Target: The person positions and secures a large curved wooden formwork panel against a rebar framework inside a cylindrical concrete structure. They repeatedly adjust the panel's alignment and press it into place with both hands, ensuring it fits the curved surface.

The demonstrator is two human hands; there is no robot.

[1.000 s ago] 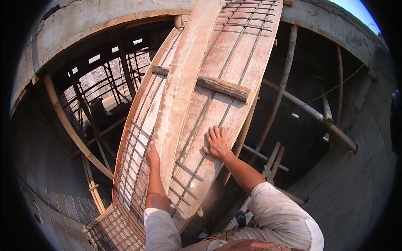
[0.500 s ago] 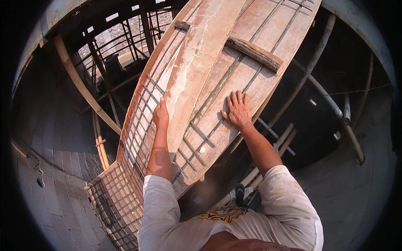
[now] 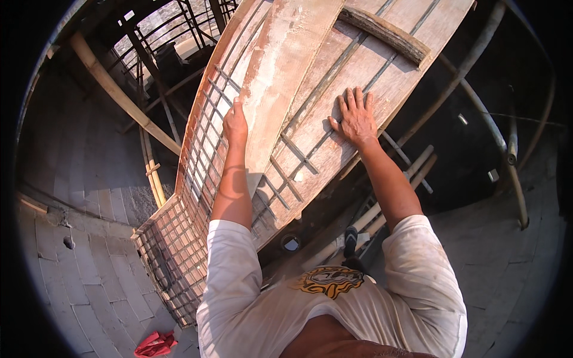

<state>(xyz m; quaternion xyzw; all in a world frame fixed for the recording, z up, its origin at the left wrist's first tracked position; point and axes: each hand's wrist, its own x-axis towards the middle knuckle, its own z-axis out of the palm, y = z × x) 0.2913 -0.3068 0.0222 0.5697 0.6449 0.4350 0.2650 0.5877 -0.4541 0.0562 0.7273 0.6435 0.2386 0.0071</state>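
Observation:
My left hand [image 3: 236, 125] is closed on the left edge of a long plywood strip [image 3: 277, 74]; its fingers are partly hidden. The strip lies lengthwise over a sloping plywood formwork [image 3: 412, 83], and pale smears run along its face. With fingers spread, my right hand [image 3: 358, 119] lies flat on the formwork's right part, beside a thin steel bar. A rebar grid [image 3: 200, 146] stretches along the left side, next to my left forearm. Above my right hand, a short rough log [image 3: 388, 37] rests across the bars.
Bamboo poles stand at the left [image 3: 113, 101] and right [image 3: 477, 51]. A dark drop opens right of the formwork edge. Grey block walling [image 3: 101, 298] curves at lower left, with a red cloth [image 3: 156, 344] near it. Below, my shoe [image 3: 350, 238] shows among poles.
The view has shifted, so the formwork sits higher and the red cloth has come into sight. Both hands keep their places on the strip and formwork.

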